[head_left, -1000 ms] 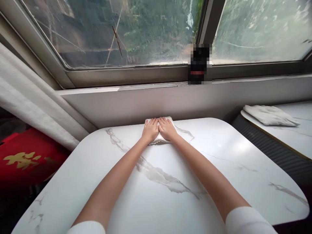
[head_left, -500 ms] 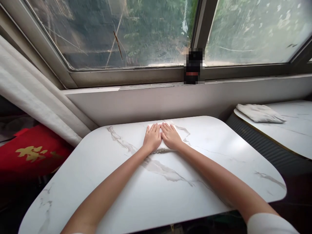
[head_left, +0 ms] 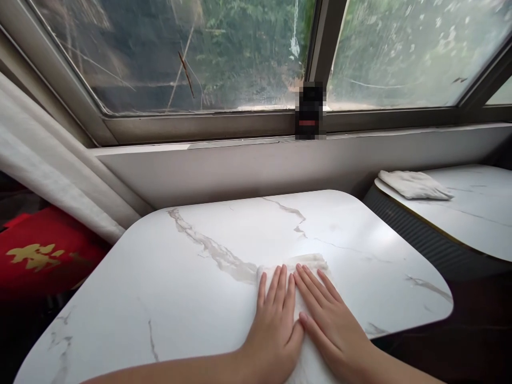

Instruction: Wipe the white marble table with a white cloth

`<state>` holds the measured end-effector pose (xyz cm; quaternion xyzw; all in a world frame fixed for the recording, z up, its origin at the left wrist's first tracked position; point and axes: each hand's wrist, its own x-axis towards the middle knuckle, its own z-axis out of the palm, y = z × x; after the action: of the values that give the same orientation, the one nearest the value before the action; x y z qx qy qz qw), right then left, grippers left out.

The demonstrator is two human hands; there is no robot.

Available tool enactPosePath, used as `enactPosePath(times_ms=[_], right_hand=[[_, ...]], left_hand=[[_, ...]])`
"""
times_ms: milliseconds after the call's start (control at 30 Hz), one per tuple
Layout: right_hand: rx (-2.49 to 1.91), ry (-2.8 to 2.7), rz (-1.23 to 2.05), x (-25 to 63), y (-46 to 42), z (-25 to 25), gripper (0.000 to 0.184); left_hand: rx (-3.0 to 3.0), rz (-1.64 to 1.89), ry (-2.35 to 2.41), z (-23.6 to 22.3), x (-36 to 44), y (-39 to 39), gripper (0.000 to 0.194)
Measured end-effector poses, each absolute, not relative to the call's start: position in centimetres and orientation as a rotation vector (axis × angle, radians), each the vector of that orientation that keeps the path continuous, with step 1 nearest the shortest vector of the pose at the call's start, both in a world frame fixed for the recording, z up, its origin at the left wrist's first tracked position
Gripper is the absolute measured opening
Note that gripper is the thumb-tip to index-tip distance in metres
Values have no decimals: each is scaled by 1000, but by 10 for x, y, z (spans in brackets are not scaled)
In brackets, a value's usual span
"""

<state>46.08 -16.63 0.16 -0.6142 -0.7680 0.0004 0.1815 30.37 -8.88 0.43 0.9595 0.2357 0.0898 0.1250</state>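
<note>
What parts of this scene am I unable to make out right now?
- Head view: middle of the white cloth, hidden under left hand and right hand.
- Head view: near side of the white marbled table, cut off by bottom edge.
- Head view: black object by the window, pixelated.

The left hand [head_left: 276,325] and right hand [head_left: 332,320] lie palms down, side by side, fingers pointing forward, forearms angling outward.
</note>
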Motion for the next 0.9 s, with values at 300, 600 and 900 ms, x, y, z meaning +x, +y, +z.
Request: enactPosePath(times_ms=[300, 600, 900], right_hand=[[-1980, -1922, 146, 500, -113, -6, 53], [-2120, -1903, -29, 583, 18, -9, 53], [-2108, -1916, -58, 619, 63, -11, 52]], left_hand=[[2753, 339, 780, -2, 359, -37, 54], [2852, 385, 917, -6, 459, 80, 54], [2853, 406, 1001, -9, 497, 122, 54]])
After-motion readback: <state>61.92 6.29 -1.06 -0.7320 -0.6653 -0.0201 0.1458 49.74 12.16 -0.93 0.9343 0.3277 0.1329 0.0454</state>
